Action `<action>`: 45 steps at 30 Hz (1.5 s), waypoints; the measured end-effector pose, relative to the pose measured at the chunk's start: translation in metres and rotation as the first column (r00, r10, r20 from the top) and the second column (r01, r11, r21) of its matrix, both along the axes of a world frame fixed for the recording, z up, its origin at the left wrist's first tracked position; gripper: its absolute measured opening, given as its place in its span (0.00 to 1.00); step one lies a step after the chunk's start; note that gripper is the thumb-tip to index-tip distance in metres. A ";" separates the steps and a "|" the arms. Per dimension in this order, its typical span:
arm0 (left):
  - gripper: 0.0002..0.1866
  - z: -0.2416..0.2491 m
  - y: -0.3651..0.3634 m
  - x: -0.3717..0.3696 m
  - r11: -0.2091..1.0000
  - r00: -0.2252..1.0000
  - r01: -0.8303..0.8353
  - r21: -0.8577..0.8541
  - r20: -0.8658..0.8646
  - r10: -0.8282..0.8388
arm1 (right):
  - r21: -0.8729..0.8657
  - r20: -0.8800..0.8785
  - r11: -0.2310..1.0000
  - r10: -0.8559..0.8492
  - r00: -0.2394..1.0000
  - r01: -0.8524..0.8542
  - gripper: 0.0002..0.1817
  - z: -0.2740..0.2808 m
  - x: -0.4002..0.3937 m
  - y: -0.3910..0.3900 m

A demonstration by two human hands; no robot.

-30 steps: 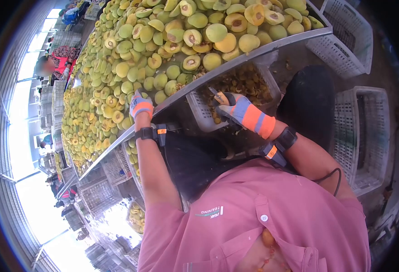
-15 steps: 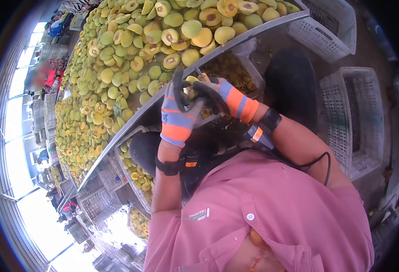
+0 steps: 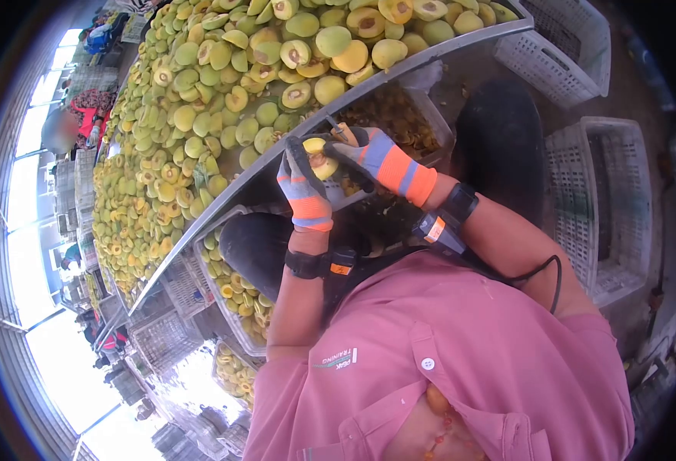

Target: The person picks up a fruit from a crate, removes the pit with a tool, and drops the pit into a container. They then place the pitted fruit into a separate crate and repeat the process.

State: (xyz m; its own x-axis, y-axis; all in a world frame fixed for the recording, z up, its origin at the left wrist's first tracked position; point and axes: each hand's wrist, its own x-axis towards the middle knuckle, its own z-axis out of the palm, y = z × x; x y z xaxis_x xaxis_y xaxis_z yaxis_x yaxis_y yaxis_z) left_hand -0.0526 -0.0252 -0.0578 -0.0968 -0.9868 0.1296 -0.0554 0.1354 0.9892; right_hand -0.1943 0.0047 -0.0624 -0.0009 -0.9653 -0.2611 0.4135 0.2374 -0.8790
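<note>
My left hand, in a grey, orange-striped glove, has its fingers wrapped around a peach half. The cut face, brown at its centre, is turned up. My right hand, in a matching glove, grips a wooden-handled tool with a thin metal shank pointing away from me. Fingers of the right hand press at the peach half's right side. Both hands are just on my side of the metal table rim, above a crate of brownish fruit scraps.
Yellow-green fruit halves cover the table beyond the rim. A crate of fruit halves stands by my left leg. White plastic crates stand at right. A person in red is at the far left.
My left hand has turned and drawn its raised fingers around the fruit, whose cut face now shows clearly. My right hand still grips the tool, slightly lower in the view.
</note>
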 end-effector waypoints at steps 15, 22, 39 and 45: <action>0.15 0.017 0.007 -0.013 0.999 0.993 0.006 0.043 -0.120 0.000 | -0.016 -0.366 0.986 0.148 0.919 -0.166 0.14 -0.022 0.010 0.010; 0.13 0.007 0.000 -0.002 0.966 0.986 0.087 -0.243 0.158 -0.049 | 0.004 -0.376 0.972 0.218 0.900 -0.234 0.15 -0.007 -0.003 0.007; 0.15 0.012 0.014 -0.018 0.996 0.999 -0.020 0.085 -0.045 0.024 | 0.109 -0.320 0.920 0.391 0.863 -0.376 0.13 -0.027 0.006 0.016; 0.13 0.022 0.000 0.004 0.923 0.910 0.290 -0.251 0.371 -0.185 | -0.013 0.313 0.816 0.552 0.773 -0.577 0.12 -0.017 -0.012 0.025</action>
